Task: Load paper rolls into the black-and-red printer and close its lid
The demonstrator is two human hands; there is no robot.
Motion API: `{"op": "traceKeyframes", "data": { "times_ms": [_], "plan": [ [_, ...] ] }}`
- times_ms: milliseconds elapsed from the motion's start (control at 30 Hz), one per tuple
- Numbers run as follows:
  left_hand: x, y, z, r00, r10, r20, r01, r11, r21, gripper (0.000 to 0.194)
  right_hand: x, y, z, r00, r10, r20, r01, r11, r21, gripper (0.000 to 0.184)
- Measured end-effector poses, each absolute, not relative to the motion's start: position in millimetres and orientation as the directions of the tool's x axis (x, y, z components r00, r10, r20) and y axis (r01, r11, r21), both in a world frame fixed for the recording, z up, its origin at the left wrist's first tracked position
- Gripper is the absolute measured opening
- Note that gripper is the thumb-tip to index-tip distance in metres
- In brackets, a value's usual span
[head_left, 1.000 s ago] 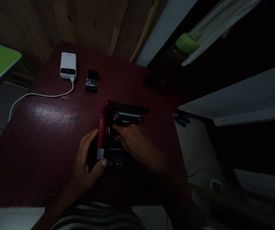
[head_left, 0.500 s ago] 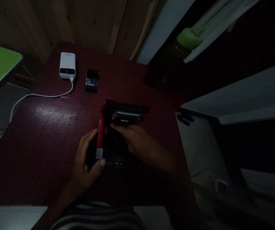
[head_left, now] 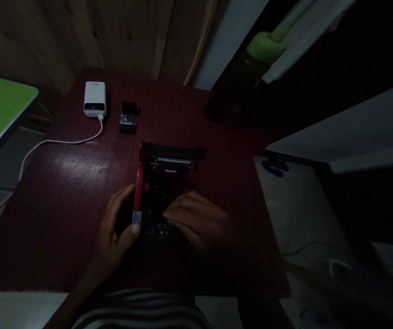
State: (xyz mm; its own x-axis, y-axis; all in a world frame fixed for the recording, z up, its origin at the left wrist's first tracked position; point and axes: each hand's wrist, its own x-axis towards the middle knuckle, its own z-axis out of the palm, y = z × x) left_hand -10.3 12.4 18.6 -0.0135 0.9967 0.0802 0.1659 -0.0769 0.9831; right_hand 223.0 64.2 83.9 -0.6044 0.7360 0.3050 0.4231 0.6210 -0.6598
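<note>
A small black and red printer (head_left: 137, 189), perhaps for labels, sits before me with its lid (head_left: 174, 152) raised at the back. My left hand (head_left: 116, 230) curves around its left side, thumb on the grey front corner and fingers along the red wall. Over the right front of the printer, close to its button panel (head_left: 162, 232), is my right hand (head_left: 194, 217). Its fingers are pinched together, and whatever may be in them is too dark to make out. The inside of the printer is in deep shadow.
On the red patterned table (head_left: 76, 192) lie a white power bank (head_left: 95, 98) with a cable (head_left: 69, 141) and a small black roll (head_left: 129, 117) with a shiny strip. A green-capped bottle (head_left: 265, 48) stands at the back right. A green tabletop (head_left: 1, 109) juts in from the left.
My right hand has drawn back from inside the printer toward its right front, fingers now pinched. My left hand stays on the printer's left side. The view has shifted slightly.
</note>
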Motion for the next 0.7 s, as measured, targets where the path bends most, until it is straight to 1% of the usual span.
{"op": "traceKeyframes", "data": {
  "times_ms": [100, 167, 233, 367, 400, 467, 567, 700],
  "plan": [
    [-12, 25, 33, -0.093, 0.995, 0.043, 0.183, -0.026, 0.983, 0.054, 220, 57, 73, -0.505, 0.75, 0.428, 0.47, 0.654, -0.592, 0.024],
    [-13, 41, 42, -0.149, 0.988, 0.049, 0.215, -0.016, 0.976, 0.05, 218, 52, 70, -0.468, 0.748, 0.471, 0.507, 0.664, -0.55, 0.024],
    [-13, 63, 50, -0.184, 0.978, 0.101, 0.22, -0.059, 0.974, 0.049, 217, 47, 70, -0.458, 0.745, 0.485, 0.533, 0.667, -0.521, 0.024],
    [-4, 105, 64, -0.175, 0.95, 0.259, 0.187, -0.226, 0.956, 0.051, 214, 38, 73, -0.426, 0.759, 0.493, 0.578, 0.647, -0.497, 0.023],
    [0, 112, 67, -0.172, 0.949, 0.263, 0.184, -0.231, 0.955, 0.051, 213, 36, 74, -0.421, 0.763, 0.491, 0.586, 0.642, -0.495, 0.023],
    [7, 121, 73, -0.166, 0.963, 0.213, 0.132, -0.193, 0.972, 0.047, 212, 34, 76, -0.418, 0.771, 0.48, 0.599, 0.632, -0.493, 0.023],
    [14, 121, 79, -0.183, 0.973, 0.137, 0.066, -0.127, 0.99, 0.032, 211, 32, 75, -0.417, 0.77, 0.483, 0.626, 0.629, -0.461, 0.024],
    [14, 104, 78, -0.216, 0.973, 0.085, 0.067, -0.072, 0.995, 0.017, 209, 29, 74, -0.397, 0.748, 0.533, 0.672, 0.632, -0.387, 0.028]
  ]
}}
